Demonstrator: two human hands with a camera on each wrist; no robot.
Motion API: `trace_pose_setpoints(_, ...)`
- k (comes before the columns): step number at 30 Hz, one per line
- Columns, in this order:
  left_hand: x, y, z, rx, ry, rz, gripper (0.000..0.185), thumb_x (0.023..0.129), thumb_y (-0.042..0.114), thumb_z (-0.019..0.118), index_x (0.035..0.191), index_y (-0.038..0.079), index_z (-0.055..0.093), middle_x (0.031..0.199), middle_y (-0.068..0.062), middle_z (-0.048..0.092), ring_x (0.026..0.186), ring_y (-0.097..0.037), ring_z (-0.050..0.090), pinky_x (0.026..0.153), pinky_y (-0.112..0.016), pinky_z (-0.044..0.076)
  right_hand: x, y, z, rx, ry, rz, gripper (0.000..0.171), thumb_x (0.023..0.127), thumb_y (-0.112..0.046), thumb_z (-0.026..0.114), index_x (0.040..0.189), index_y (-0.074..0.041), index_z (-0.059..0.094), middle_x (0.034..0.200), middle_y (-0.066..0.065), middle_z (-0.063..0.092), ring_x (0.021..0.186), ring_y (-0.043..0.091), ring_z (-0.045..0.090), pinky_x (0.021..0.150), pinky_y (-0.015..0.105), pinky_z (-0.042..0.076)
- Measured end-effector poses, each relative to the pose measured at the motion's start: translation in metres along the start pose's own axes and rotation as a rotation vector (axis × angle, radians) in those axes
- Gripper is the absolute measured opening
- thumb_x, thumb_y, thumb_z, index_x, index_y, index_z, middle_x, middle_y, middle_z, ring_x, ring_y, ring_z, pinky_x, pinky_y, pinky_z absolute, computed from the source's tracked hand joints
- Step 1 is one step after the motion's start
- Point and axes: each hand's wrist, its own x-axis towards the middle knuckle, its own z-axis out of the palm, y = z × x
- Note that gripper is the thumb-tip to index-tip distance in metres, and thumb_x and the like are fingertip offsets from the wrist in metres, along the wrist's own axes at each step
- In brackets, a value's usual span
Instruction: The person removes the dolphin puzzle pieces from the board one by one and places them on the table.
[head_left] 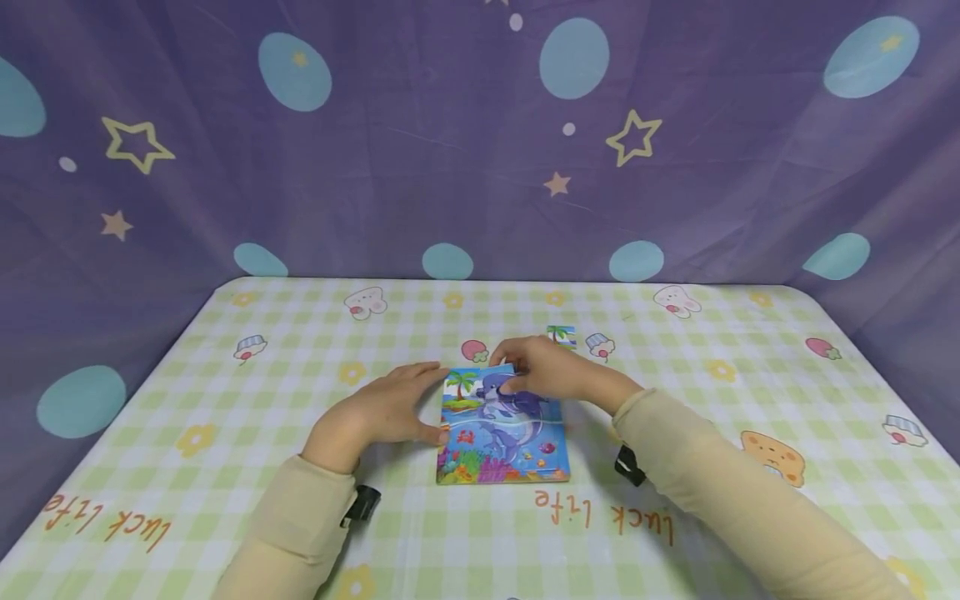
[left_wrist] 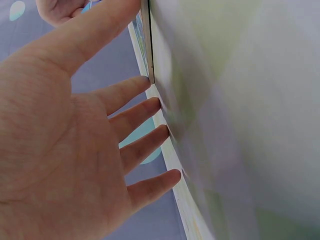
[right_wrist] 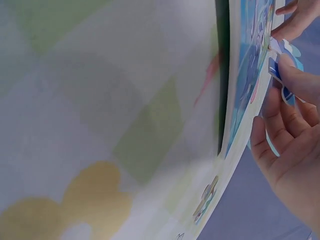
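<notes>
The puzzle piece [right_wrist: 282, 75] I'm watching is pinched between the thumb and fingertips of my right hand [head_left: 551, 371], held at the far edge of the puzzle board [head_left: 501, 429], right over the dolphin's head. The board lies flat near the middle of the table [head_left: 675, 467], a little toward the near edge. In the right wrist view the piece looks tilted, one edge lifted off the board, though that view is blurred and I can't be sure whether it touches the picture yet.

My left hand [head_left: 382, 412] lies spread, fingers straight, thumb and fingertips resting against the board's left edge, steadying it rather than gripping it.

The main risk, as I judge it, is pressing the piece down while its tabs are off line: it could ride up on its neighbours and pop one loose. The left hand only bears on one side, so a sideways push from the right could slide the board on the smooth checked cloth [head_left: 262, 533], or skew it out from under the fingers. The pinch is on the piece's rim, so it may also slip and drop.

One more loose piece [head_left: 562, 335] with a palm tree lies just beyond the right hand toward the far edge; a careless knuckle could nudge it away
</notes>
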Motion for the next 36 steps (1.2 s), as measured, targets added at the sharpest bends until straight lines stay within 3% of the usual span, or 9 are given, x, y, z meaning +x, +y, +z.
trace_pose_setpoints(14, -0.002, 0.003, -0.001, 0.020, 0.001, 0.010, 0.094, 0.081, 0.044, 0.080, 0.155, 0.009, 0.034, 0.160, -0.014, 0.027, 0.146, -0.038, 0.024, 0.114, -0.059, 0.025, -0.009, 0.020, -0.015, -0.049, 0.074, 0.019, 0.030, 0.088, -0.014, 0.077, 0.116, -0.008, 0.067, 0.107, 0.006, 0.067, 0.092, 0.020, 0.062, 0.083, 0.037, 0.052)
trace_pose_setpoints(26, -0.002, 0.001, 0.000, 0.021, 0.004, 0.005, 0.094, 0.080, 0.044, 0.081, 0.154, 0.010, 0.035, 0.160, -0.013, 0.028, 0.146, -0.037, 0.025, 0.114, -0.059, 0.026, -0.015, 0.039, -0.026, -0.044, 0.160, 0.010, 0.023, 0.086, -0.010, 0.078, 0.107, -0.006, 0.069, 0.076, -0.002, 0.064, 0.068, 0.013, 0.050, 0.073, 0.032, 0.045)
trace_pose_setpoints(36, -0.002, 0.002, 0.000, 0.013, 0.001, 0.004, 0.093, 0.080, 0.044, 0.081, 0.154, 0.010, 0.035, 0.160, -0.013, 0.027, 0.146, -0.037, 0.024, 0.114, -0.059, 0.026, -0.021, 0.056, -0.035, -0.055, 0.208, 0.057, 0.023, 0.085, -0.013, 0.079, 0.105, -0.005, 0.069, 0.071, -0.001, 0.057, 0.065, 0.014, 0.045, 0.065, 0.030, 0.039)
